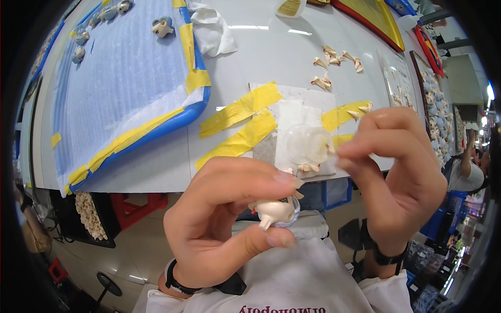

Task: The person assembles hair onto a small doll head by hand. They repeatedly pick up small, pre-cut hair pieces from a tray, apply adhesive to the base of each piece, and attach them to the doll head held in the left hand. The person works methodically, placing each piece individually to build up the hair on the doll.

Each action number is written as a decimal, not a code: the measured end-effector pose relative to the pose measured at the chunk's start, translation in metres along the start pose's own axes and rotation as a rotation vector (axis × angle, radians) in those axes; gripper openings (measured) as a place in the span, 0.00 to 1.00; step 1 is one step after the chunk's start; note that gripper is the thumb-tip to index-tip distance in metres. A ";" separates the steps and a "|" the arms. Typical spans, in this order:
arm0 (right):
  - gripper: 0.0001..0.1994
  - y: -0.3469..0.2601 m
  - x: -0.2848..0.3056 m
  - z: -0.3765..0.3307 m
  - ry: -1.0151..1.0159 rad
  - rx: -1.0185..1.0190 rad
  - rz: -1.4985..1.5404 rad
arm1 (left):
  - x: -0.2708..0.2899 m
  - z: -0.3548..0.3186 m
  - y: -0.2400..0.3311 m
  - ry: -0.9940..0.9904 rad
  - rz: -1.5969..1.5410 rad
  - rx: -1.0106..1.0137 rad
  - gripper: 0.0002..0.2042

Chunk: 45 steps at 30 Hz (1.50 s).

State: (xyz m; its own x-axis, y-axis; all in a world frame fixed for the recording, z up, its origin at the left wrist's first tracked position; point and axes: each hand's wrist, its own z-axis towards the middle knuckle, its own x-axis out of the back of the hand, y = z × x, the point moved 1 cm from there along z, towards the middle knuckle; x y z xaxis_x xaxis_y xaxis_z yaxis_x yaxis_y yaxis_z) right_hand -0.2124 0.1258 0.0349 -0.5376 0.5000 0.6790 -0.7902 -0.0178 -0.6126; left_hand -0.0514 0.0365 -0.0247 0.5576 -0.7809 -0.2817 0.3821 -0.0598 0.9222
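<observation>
My left hand (224, 219) pinches a small cream figurine head (275, 211) between thumb and fingers. Blue-grey shows along the head's edge, and a red dot is on its left side. To the right, my right hand (399, 167) is closed, thumb and index fingertips together beside a small clear plastic cup (311, 146). A tiny pale piece may be at those fingertips, but it is too small to name. The cup stands on a white sheet (289, 112) on the table. Several small cream pointed pieces (308, 168) lie just in front of it.
At left, a blue-framed tray (125, 99) lined with pale blue foam holds several grey-haired figurine heads (108, 13). Yellow tape (242, 109) runs across the table. More cream pieces (322, 82) lie farther back, near a white cloth (213, 32) and a bottle (290, 7).
</observation>
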 end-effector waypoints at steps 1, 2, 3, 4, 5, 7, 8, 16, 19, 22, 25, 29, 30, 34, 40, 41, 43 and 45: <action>0.08 -0.004 0.001 -0.004 0.002 -0.037 0.137 | -0.001 0.000 0.000 0.013 -0.005 -0.003 0.24; 0.07 -0.006 0.003 -0.006 -0.036 -0.041 0.207 | -0.005 -0.001 0.001 0.042 -0.054 0.035 0.24; 0.07 -0.008 0.005 -0.007 -0.073 -0.047 0.277 | -0.008 -0.002 0.003 0.074 -0.075 0.070 0.25; 0.07 -0.010 0.006 -0.009 -0.113 -0.058 0.347 | -0.011 -0.003 0.005 0.108 -0.098 0.108 0.25; 0.07 -0.017 -0.002 -0.015 -0.072 -0.113 0.420 | -0.014 -0.004 0.008 0.147 -0.094 0.142 0.26; 0.07 -0.022 -0.011 -0.021 -0.027 -0.140 0.408 | -0.017 -0.005 0.011 0.176 -0.093 0.186 0.27; 0.07 -0.024 -0.015 -0.024 -0.005 -0.153 0.403 | -0.018 -0.005 0.012 0.169 -0.095 0.194 0.27; 0.13 -0.029 -0.011 -0.019 0.017 0.101 0.024 | -0.007 -0.013 0.012 0.111 -0.008 0.148 0.25; 0.13 -0.022 -0.009 -0.019 0.000 0.108 0.097 | -0.013 -0.011 0.011 0.141 0.063 0.076 0.22; 0.15 -0.015 0.002 -0.023 -0.054 0.013 0.231 | -0.012 -0.011 0.012 0.064 0.418 -0.132 0.17; 0.20 -0.022 0.006 -0.025 -0.194 -0.284 0.690 | -0.035 -0.004 0.017 0.097 0.730 -0.344 0.17; 0.16 -0.006 0.036 -0.033 -0.159 -0.450 0.540 | -0.046 0.005 0.026 -0.081 0.967 -0.414 0.16; 0.16 0.004 0.061 -0.032 -0.101 -0.472 0.356 | -0.042 0.005 0.030 -0.068 0.961 -0.395 0.18; 0.08 0.119 0.193 -0.053 0.405 -0.648 -0.405 | -0.015 0.008 0.039 0.025 1.047 -0.278 0.15; 0.14 0.212 0.243 -0.056 0.125 -0.542 -0.818 | 0.003 0.018 0.058 0.010 1.186 -0.332 0.12; 0.15 0.216 0.243 -0.052 0.090 -0.587 -0.812 | 0.011 0.020 0.062 0.009 1.240 -0.356 0.13; 0.17 0.222 0.235 -0.040 0.020 -0.668 -0.784 | 0.030 0.021 0.077 0.053 1.332 -0.297 0.13; 0.18 0.221 0.244 -0.041 -0.032 -0.663 -0.701 | 0.069 0.022 0.094 0.098 1.414 -0.217 0.13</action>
State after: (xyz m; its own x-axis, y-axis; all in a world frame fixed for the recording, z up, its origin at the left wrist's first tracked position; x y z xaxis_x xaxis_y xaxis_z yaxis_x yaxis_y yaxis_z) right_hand -0.5062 0.2798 0.0483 -0.0221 0.1870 0.9821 -0.6135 0.7731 -0.1610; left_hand 0.0068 -0.0370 0.0487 0.6018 -0.0575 0.7965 -0.4284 0.8185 0.3828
